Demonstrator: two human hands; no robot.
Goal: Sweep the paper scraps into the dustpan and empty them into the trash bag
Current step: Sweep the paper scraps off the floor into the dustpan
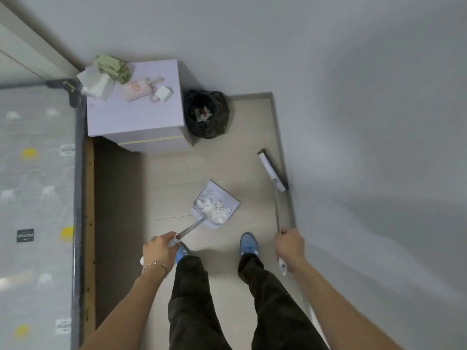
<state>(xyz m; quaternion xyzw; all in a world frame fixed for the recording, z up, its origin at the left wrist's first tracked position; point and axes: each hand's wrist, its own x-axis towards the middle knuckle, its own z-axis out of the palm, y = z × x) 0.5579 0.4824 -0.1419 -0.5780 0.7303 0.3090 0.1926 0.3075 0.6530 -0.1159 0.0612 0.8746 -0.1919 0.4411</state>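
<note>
Paper scraps [213, 207] lie in the dustpan [214, 204], left of the broom [273, 171], trash bag [207, 113] beyond.

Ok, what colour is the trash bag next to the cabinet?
Black. The trash bag shows clearly in the head view, standing open on the floor beside the pale cabinet.

Bare floor [202, 168] open toward trash bag [207, 113]; cabinet [141, 117] flanks left.
</note>
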